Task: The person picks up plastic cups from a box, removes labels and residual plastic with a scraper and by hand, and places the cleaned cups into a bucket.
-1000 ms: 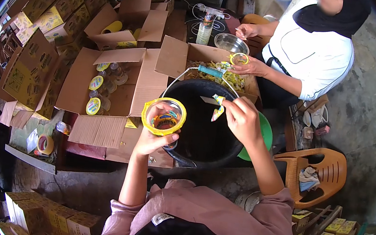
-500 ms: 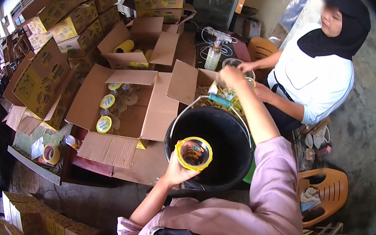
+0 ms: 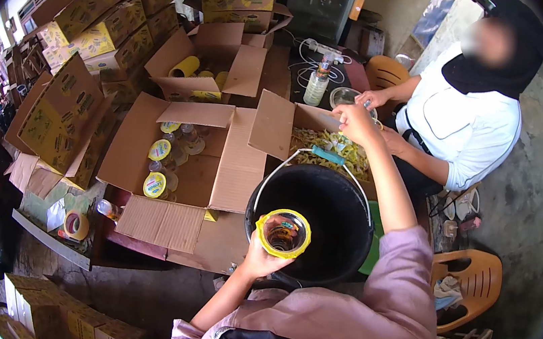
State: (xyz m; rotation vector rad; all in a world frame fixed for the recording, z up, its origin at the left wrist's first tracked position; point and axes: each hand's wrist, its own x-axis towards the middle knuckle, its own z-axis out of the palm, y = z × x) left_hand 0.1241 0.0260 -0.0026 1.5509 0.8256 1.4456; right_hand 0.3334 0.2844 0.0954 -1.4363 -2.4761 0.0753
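Observation:
My left hand (image 3: pixel 259 260) is wrapped round a clear round cup with a yellow crinkled rim (image 3: pixel 306 243), its open mouth facing up, over the near left edge of a black bucket (image 3: pixel 339 225). My right arm stretches forward past the bucket. At its end my right hand (image 3: pixel 359 125) has its fingers bent together beside the co-worker's hands; what they hold, if anything, is too small to make out. Below that hand stands a carton with yellow-green strips (image 3: pixel 328 148). A clear cup (image 3: pixel 343 98) is just beyond my fingers.
A co-worker in white (image 3: pixel 476 130) sits at the right. An open carton (image 3: pixel 200 167) with yellow-lidded cups stands left of the bucket, another carton (image 3: pixel 239 71) behind it. A bottle (image 3: pixel 317 84) stands at the back, tape (image 3: pixel 76 225) at left, an orange chair (image 3: pixel 485 280) at right.
My right hand has shifted slightly right and nearer, showing more of the strips in the carton. My left hand still holds the cup, now a bit lower in view. The whole view has shifted slightly.

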